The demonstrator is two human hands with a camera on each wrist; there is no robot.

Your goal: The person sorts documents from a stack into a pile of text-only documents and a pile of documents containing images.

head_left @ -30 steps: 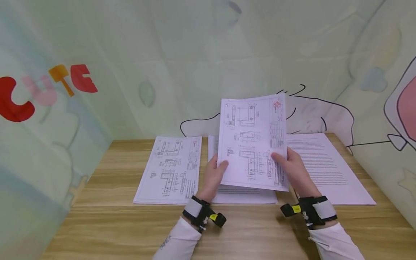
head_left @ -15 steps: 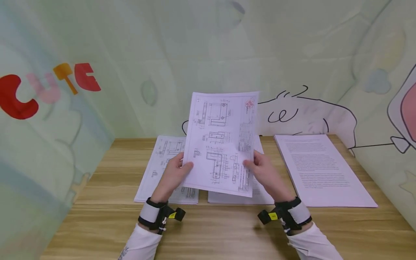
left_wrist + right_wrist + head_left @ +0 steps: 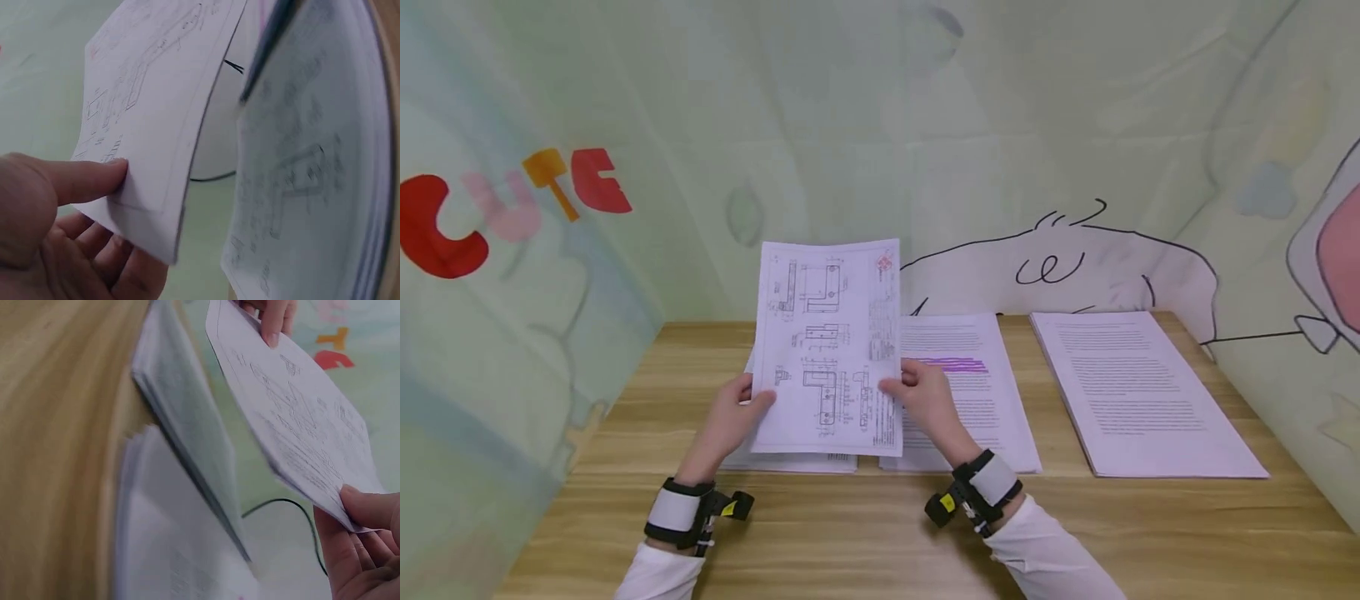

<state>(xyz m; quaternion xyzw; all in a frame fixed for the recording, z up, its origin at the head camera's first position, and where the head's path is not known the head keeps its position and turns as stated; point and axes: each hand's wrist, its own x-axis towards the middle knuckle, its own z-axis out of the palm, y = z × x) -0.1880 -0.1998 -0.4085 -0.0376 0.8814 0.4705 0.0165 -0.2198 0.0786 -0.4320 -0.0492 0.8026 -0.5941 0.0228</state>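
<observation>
A technical drawing on white paper [image 3: 831, 346] is held tilted up, with bracket-like part views and a red mark at its top right. My left hand [image 3: 727, 421] pinches its left edge, thumb on the printed face and fingers behind. At the right edge my right hand [image 3: 934, 406] pinches it the same way. Below and behind it lies the left stack of drawings [image 3: 300, 181], mostly hidden in the head view. A gap separates held paper and stack in both wrist views. Whether one sheet or a few are held, I cannot tell.
A middle stack of text pages [image 3: 962, 417] bears purple marker strokes [image 3: 958, 365] on its top page. Another stack of text pages [image 3: 1131, 392] lies at the right of the wooden table [image 3: 880, 533]. A printed cloth backdrop [image 3: 850, 108] rises behind the table.
Both hands have carried the drawing leftward, from over the middle stack to over the left stack. The purple strokes on the middle stack have come into view.
</observation>
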